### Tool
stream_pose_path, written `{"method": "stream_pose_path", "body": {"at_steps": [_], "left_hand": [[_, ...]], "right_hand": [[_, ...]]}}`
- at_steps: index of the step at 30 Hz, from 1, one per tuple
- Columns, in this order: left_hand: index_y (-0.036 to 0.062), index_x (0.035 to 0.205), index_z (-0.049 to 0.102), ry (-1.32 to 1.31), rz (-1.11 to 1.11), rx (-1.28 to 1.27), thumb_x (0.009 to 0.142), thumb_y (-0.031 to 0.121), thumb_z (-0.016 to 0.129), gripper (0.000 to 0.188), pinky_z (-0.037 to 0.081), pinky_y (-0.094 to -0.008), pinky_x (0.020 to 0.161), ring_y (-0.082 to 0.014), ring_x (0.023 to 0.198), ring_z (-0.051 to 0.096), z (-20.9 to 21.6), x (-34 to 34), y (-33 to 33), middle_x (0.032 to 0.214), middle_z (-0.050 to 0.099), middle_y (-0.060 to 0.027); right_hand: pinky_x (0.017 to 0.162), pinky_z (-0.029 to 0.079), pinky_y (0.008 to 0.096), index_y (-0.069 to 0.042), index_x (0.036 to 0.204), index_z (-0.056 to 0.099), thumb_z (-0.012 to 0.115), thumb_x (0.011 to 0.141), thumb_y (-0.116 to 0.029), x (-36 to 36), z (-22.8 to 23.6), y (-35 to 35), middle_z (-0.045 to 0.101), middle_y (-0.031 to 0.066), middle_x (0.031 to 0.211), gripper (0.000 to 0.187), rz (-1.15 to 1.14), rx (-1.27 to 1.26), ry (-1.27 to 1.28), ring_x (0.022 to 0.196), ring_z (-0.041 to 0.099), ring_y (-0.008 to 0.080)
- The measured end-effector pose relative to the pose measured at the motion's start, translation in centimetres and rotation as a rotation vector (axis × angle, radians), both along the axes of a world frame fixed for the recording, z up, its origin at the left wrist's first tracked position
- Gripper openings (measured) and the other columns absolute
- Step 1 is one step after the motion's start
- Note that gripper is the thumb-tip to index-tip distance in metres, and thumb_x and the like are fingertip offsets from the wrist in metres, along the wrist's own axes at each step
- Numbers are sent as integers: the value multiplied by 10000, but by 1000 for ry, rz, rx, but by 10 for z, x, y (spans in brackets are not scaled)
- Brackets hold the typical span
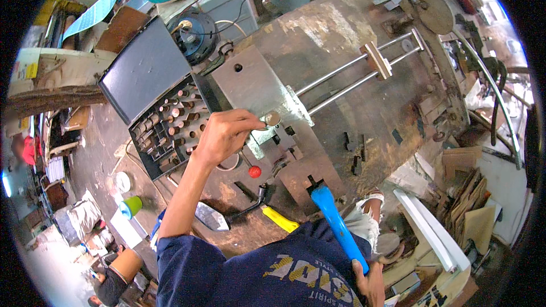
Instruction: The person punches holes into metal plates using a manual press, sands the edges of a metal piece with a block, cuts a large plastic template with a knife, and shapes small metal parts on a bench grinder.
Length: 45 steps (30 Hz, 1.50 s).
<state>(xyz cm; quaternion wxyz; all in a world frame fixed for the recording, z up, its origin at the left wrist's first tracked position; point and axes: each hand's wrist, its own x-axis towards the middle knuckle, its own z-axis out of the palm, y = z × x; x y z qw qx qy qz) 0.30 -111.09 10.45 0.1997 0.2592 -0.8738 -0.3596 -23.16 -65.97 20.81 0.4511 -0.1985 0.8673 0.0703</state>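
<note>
Far L, low down, we see another person in a dark top (111, 284), well apart from our bench. Next, a lime-green cup (131, 207) lies tipped on its side. Then comes a dark-grey metal case (145, 68), lid up, its compartments packed w/ short copper-brown and grey metal cylinders (193, 116), most standing on end or leaning. Behind it sits a round dark-blue and black motor-like unit (196, 34).

Our L hand (260, 126) reaches past the case, thumb + fingertips narrow, pinching a small round grey metal piece (273, 119). That piece is over the flat grey steel plate (244, 74), nr mid-bench; can't tell if it touches. Just below the hand, a glossy red ball knob (255, 171); lower, a tool w/ a bright-yellow handle (280, 219) lies on the brown worn metal bench (375, 119).

Going R, a long bright-blue lever handle (338, 227) slants down from the plate's near end to our R hand (369, 281), fingers curled narrow about its lower end; exact grip partly hidden. Above, small black metal bits (356, 165) lie loose, and two parallel shiny steel rods (333, 77) run up-R thru a brownish block (376, 60).
</note>
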Motion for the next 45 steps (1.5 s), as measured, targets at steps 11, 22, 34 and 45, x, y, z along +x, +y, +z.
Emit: {"method": "stream_pose_path", "body": {"at_steps": [11,22,34,45], "left_hand": [[52,912,752,14,89,-53,756,-46,700,191,565,-343,692,-272,810,705,-4,-11,11,904,725,-99],[45,894,760,94,147,-119,768,-18,720,147,559,-315,677,-251,756,719,-2,-8,26,865,740,-125],[-5,1108,586,426,-225,1128,926,83,677,222,475,-233,605,-117,680,623,201,-200,267,767,675,-71],[-9,1096,671,180,-1554,64,863,23,613,242,473,-411,927,-340,966,629,197,-182,602,1074,669,-167]], "right_hand": [[831,465,517,111,909,584,648,820,-674,2,8,-10,562,327,923,793,-22,0,43,905,572,489],[898,478,513,-41,1258,628,588,888,-548,0,37,-36,671,286,1109,629,-46,-69,-109,1078,601,502],[1044,403,484,-31,1291,559,829,720,-251,-18,113,24,529,182,1296,669,-63,-1162,868,1215,493,384],[958,436,430,29,742,656,626,685,-154,144,108,314,604,98,868,194,-327,-440,1343,1007,568,274]]}}
